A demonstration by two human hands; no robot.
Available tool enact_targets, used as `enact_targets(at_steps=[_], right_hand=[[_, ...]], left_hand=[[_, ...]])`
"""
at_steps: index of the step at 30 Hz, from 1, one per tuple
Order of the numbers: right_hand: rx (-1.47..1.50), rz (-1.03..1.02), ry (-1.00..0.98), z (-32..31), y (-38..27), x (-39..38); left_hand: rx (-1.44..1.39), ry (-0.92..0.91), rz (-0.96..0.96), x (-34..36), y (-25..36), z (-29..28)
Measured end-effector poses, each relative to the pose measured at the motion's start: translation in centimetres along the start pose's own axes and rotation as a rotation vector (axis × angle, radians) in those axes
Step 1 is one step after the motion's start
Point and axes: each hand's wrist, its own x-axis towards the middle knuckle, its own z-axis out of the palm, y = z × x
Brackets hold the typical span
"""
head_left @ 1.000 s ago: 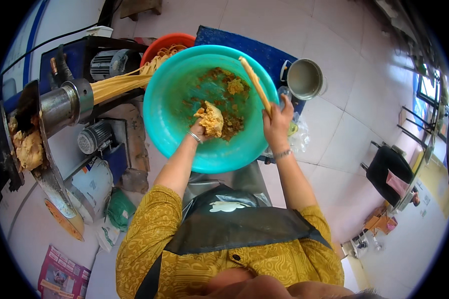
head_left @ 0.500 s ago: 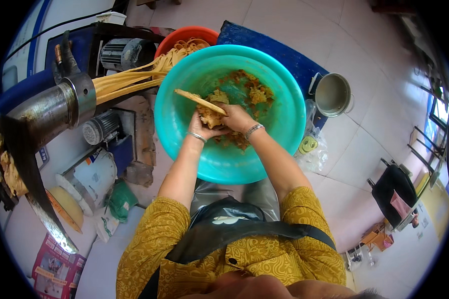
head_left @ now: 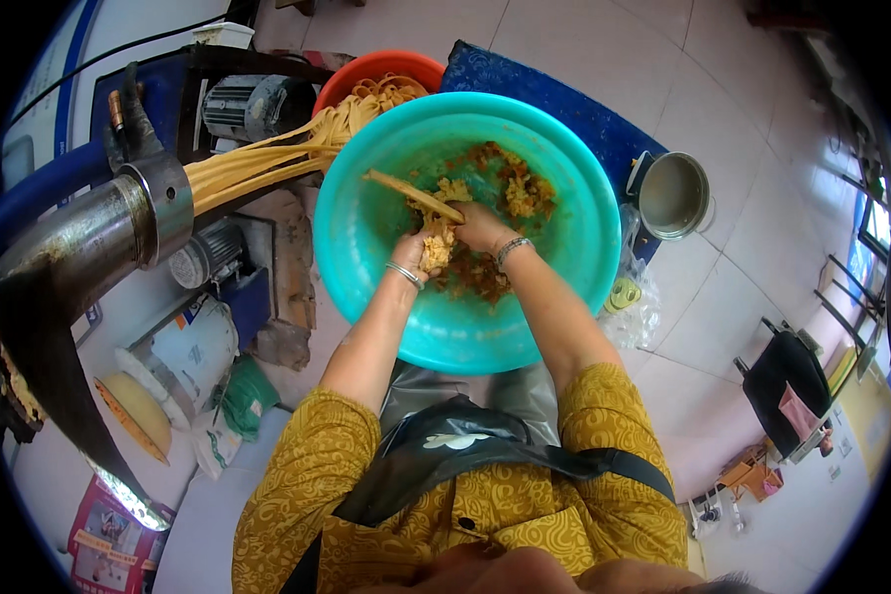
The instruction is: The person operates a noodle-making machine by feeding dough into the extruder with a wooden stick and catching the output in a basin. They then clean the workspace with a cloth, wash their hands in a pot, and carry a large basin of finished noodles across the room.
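Both my hands are inside a wide turquoise basin (head_left: 445,346). My right hand (head_left: 483,230) is closed round a flat tan wooden-looking stick (head_left: 411,195), whose free end points to the far left. Just below it, my left hand (head_left: 411,257) is curled round a crumbly yellowish dough clump (head_left: 437,249). The stick lies across the top of this clump. More loose yellow dough (head_left: 530,193) with reddish-brown bits sits in the basin, on its far right side and beneath my hands. Some fingers of both hands are hidden by the dough.
At the left, a metal extruder barrel (head_left: 99,223) puts out long dough strips (head_left: 257,168) that run into a red basin (head_left: 421,69) behind mine. A blue table (head_left: 564,114) stands beyond. To the right are a metal pot (head_left: 673,196) and a plastic bag (head_left: 632,312).
My left hand has closed further round the clump, and less dough shows. The stick is still in my right hand. The whole view has shifted slightly, moving the basin rightward.
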Motion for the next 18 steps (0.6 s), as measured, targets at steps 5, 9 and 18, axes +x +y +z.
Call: enact_targets(at_steps=[5,9,18], right_hand=[[-0.057,0.034,0.066,-0.6,-1.5,-0.4],[-0.152,-0.074,0.126,0.2,0.4,0.0],[0.019,0.027,0.015,-2.1,-9.0,-17.3]], left_hand=[[-0.046,-0.099,0.147,-5.3,0.2,0.8],[0.081,-0.127,0.183,-9.7,-0.7,0.5],[-0.186,-0.407,-0.022,-13.7,-3.8,-1.4]])
